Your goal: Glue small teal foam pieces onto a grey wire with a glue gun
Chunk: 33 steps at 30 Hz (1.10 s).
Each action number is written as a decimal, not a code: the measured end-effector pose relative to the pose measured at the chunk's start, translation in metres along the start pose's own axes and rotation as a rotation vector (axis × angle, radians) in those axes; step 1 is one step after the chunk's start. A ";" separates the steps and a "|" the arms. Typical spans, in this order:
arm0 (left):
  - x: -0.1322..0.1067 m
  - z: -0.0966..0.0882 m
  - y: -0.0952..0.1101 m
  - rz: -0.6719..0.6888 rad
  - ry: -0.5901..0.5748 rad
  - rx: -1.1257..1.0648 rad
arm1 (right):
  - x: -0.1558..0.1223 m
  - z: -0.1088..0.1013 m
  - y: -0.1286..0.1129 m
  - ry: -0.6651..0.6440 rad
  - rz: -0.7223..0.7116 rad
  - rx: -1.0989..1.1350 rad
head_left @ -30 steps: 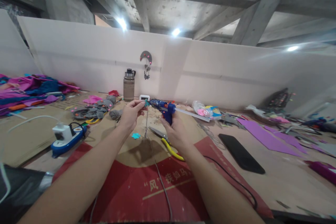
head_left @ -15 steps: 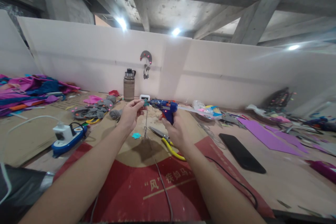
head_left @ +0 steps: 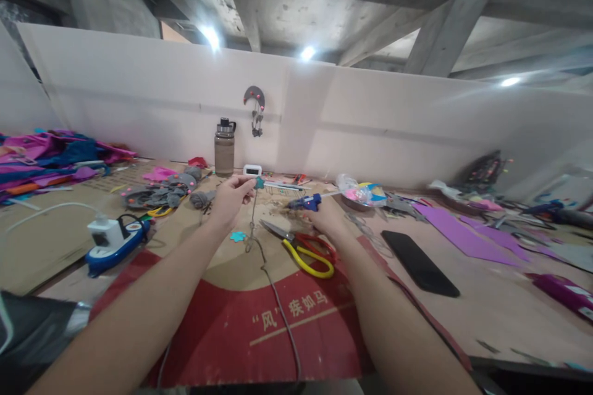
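My left hand [head_left: 231, 199] is closed, pinching a small teal felt piece [head_left: 259, 182] at its fingertips. From that piece a grey cord [head_left: 273, 281] hangs down and runs over the red board to the front edge. My right hand [head_left: 323, 217] is wrapped round a blue hot glue gun [head_left: 309, 202], held low over the far part of the board with its nozzle pointing left and a clear glue stick out of its back. Scissors [head_left: 309, 256] with yellow and red handles lie between my forearms. A turquoise flower cutout [head_left: 238, 236] lies left of the cord.
A bottle [head_left: 225, 148] and a small white digital display [head_left: 252, 171] stand by the partition. At left are a power strip [head_left: 118, 250] and grey felt pieces [head_left: 160, 191]. A phone [head_left: 419, 263] and purple sheets [head_left: 467, 237] lie at right.
My right hand has moved the glue gun away from the teal piece, to the right and down toward the board. My left hand still holds the piece. The scissors' handles are now uncovered.
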<state>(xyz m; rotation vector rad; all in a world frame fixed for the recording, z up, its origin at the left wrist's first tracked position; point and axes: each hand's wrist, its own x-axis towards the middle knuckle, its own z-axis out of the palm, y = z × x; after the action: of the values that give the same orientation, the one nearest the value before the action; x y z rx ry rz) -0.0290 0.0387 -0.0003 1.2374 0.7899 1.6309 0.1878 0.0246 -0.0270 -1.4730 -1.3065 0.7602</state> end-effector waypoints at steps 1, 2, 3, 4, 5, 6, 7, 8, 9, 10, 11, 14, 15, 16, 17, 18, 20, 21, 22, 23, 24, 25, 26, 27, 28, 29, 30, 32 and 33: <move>-0.001 0.001 0.000 0.030 0.004 0.041 | 0.000 -0.002 0.001 0.073 -0.048 -0.121; -0.003 0.002 0.000 0.066 0.011 0.088 | 0.000 -0.003 0.001 0.160 -0.101 -0.258; -0.004 0.003 0.001 0.108 0.019 0.139 | -0.002 -0.004 -0.001 0.247 -0.161 -0.375; -0.006 0.005 0.002 0.149 0.022 0.195 | -0.004 -0.003 -0.004 0.314 -0.227 -0.437; -0.009 0.006 0.003 0.188 0.022 0.251 | -0.007 0.000 -0.008 0.338 -0.283 -0.425; -0.011 0.008 0.004 0.221 0.016 0.302 | -0.011 0.006 -0.013 0.315 -0.338 -0.354; -0.014 0.009 0.005 0.242 0.006 0.343 | -0.016 0.013 -0.018 0.252 -0.392 -0.239; -0.016 0.011 0.006 0.261 0.000 0.370 | -0.020 0.022 -0.023 0.158 -0.411 -0.090; -0.019 0.012 0.006 0.283 -0.006 0.392 | -0.024 0.033 -0.027 0.056 -0.411 0.068; -0.021 0.014 0.007 0.310 -0.010 0.418 | -0.027 0.044 -0.030 -0.046 -0.401 0.216; -0.022 0.015 0.007 0.343 -0.014 0.449 | -0.030 0.054 -0.033 -0.116 -0.389 0.339; -0.025 0.017 0.007 0.421 -0.023 0.552 | -0.032 0.072 -0.036 -0.185 -0.333 0.556; -0.025 0.017 0.007 0.421 -0.024 0.565 | -0.031 0.074 -0.036 -0.179 -0.313 0.575; -0.026 0.018 0.006 0.406 -0.025 0.562 | -0.031 0.073 -0.036 -0.162 -0.299 0.565; -0.026 0.018 0.006 0.384 -0.022 0.547 | -0.032 0.070 -0.036 -0.134 -0.296 0.530; -0.026 0.019 0.006 0.360 -0.021 0.527 | -0.033 0.067 -0.037 -0.099 -0.310 0.474; -0.026 0.021 0.006 0.316 -0.029 0.486 | -0.036 0.059 -0.038 -0.029 -0.391 0.336; -0.027 0.022 0.006 0.294 -0.035 0.464 | -0.038 0.056 -0.039 0.000 -0.446 0.264; -0.027 0.023 0.005 0.271 -0.043 0.438 | -0.040 0.053 -0.040 0.026 -0.496 0.197; -0.027 0.023 0.005 0.244 -0.055 0.406 | -0.041 0.050 -0.041 0.046 -0.532 0.137; -0.027 0.024 0.004 0.215 -0.066 0.369 | -0.042 0.049 -0.042 0.064 -0.554 0.088; -0.026 0.024 0.004 0.185 -0.080 0.328 | -0.043 0.047 -0.043 0.082 -0.562 0.053; -0.026 0.025 0.003 0.157 -0.095 0.287 | -0.043 0.047 -0.043 0.097 -0.563 0.034; -0.026 0.025 0.002 0.132 -0.113 0.249 | -0.043 0.046 -0.044 0.110 -0.560 0.029; -0.025 0.025 0.002 0.108 -0.132 0.217 | -0.042 0.046 -0.043 0.118 -0.556 0.033; -0.025 0.025 0.001 0.088 -0.145 0.191 | -0.042 0.046 -0.043 0.122 -0.552 0.041; -0.025 0.026 0.001 0.072 -0.153 0.169 | -0.042 0.046 -0.043 0.123 -0.547 0.051; -0.026 0.026 0.001 0.049 -0.153 0.137 | -0.041 0.045 -0.042 0.118 -0.534 0.067; -0.026 0.027 0.001 0.040 -0.150 0.126 | -0.041 0.045 -0.042 0.112 -0.525 0.069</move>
<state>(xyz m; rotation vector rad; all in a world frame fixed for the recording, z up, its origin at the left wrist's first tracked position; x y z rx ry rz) -0.0018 0.0133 -0.0012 1.4545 0.7879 1.5190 0.1232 -0.0057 -0.0085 -1.0312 -1.4757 0.3675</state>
